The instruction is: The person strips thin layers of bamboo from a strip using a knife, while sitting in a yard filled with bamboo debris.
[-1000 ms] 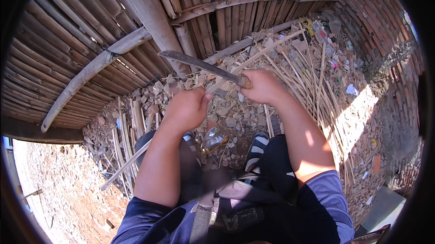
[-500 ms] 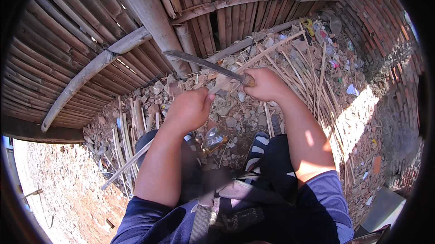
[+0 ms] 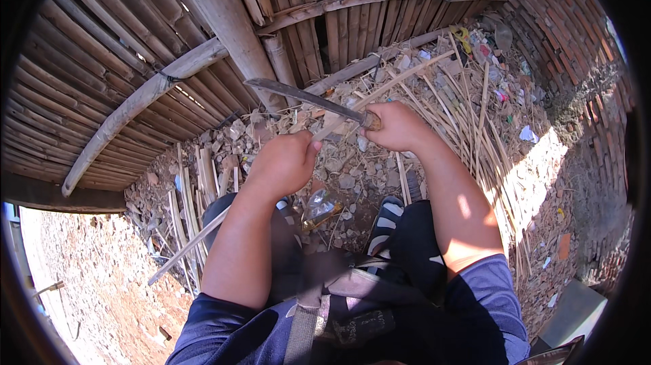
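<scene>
My right hand is closed around the wooden handle of a long machete, its dark blade pointing up and to the left. My left hand is closed on a long pale bamboo strip. One end of the strip passes under my left forearm toward the lower left; the other runs up to the right, past the machete's handle end and my right hand. Blade and strip cross close to the handle; whether they touch I cannot tell.
Many split bamboo strips lie on the right, and a smaller bundle on the left. A clear plastic bag lies on the rubble between my feet. A bamboo wall stands ahead and left, a brick wall right.
The bamboo strip has slid slightly toward the lower left. Both hands and the machete stay almost where they were.
</scene>
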Tool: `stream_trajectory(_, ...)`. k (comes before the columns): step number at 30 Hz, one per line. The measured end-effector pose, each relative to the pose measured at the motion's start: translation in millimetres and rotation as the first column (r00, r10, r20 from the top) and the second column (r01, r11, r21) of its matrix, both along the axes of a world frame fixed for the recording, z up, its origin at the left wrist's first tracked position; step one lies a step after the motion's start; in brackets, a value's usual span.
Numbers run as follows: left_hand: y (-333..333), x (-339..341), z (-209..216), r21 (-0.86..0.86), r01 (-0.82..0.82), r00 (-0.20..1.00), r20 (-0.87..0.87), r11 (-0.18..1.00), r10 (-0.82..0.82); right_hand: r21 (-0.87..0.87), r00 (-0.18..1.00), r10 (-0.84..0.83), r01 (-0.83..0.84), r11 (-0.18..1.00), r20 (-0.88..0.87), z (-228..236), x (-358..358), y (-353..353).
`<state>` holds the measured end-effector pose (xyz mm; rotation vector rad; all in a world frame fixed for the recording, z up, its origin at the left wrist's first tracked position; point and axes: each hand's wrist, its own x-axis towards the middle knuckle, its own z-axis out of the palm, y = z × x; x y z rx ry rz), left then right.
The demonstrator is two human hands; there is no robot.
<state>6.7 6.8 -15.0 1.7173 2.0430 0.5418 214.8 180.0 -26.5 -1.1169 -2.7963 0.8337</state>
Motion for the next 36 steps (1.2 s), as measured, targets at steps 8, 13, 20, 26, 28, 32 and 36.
stream_trajectory(8, 0, -1, -1, -0.016, 0.003, 1.0, -0.004, 1.0, -0.004, -0.004, 0.999, 0.016, -0.016, 1.0, 0.031, 2, -1, -1)
stream_trajectory(13, 0, 1, 1, -0.051, -0.001, 1.0, 0.003, 0.999, 0.001, 0.007, 0.999, 0.015, -0.015, 1.0, 0.039, 0, -1, -1)
stream_trajectory(20, 0, -1, -1, -0.053, 0.01, 1.0, -0.012, 0.999, -0.011, -0.02, 0.999, 0.03, -0.03, 0.999, 0.016, -1, -1, 0)
stream_trajectory(26, 0, 0, -2, -0.055, 0.007, 1.0, -0.015, 0.998, -0.008, -0.004, 0.998, 0.049, -0.049, 0.999, 0.027, -6, 0, 3)
stream_trajectory(28, 0, 0, -1, -0.069, 0.006, 1.0, -0.014, 0.998, -0.007, -0.003, 0.998, 0.049, -0.049, 0.999, 0.025, -7, 0, 2)
stream_trajectory(32, 0, -1, -2, -0.062, 0.009, 1.0, -0.018, 0.998, -0.01, -0.014, 0.999, 0.049, -0.049, 0.999, -0.004, -10, 0, 2)
stream_trajectory(36, 1, 0, -1, -0.082, 0.016, 0.999, -0.038, 0.996, -0.019, -0.05, 0.999, 0.043, -0.042, 0.998, 0.013, -9, -1, 3)
